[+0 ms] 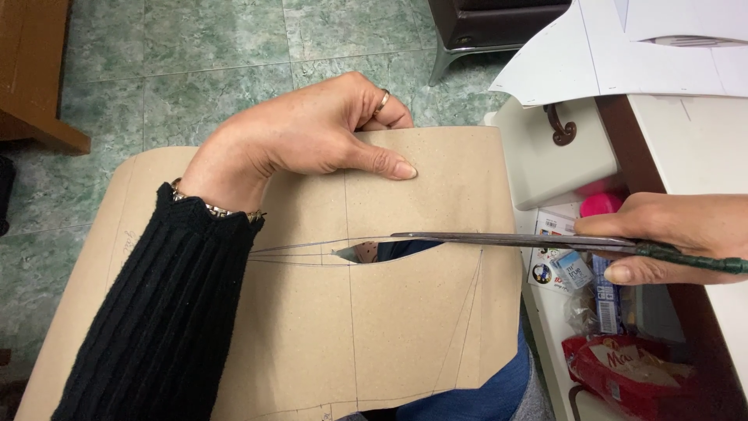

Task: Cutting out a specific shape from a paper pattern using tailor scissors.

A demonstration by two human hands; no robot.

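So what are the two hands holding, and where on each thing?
The left hand pinches the brown paper pattern at its top edge, thumb on its face. The right hand holds scissors by the dark green handles, blades in the cut.

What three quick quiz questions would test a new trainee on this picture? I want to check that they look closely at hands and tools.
1. True or false: the left hand grips the top edge of the brown paper pattern.
2. Which hand holds the scissors?
3. Multiple choice: the scissor blades lie A) in a slit in the paper, B) on the floor, C) inside the red packet.

Key
1. True: thumb on the front, fingers curled over the edge.
2. The right hand.
3. A.
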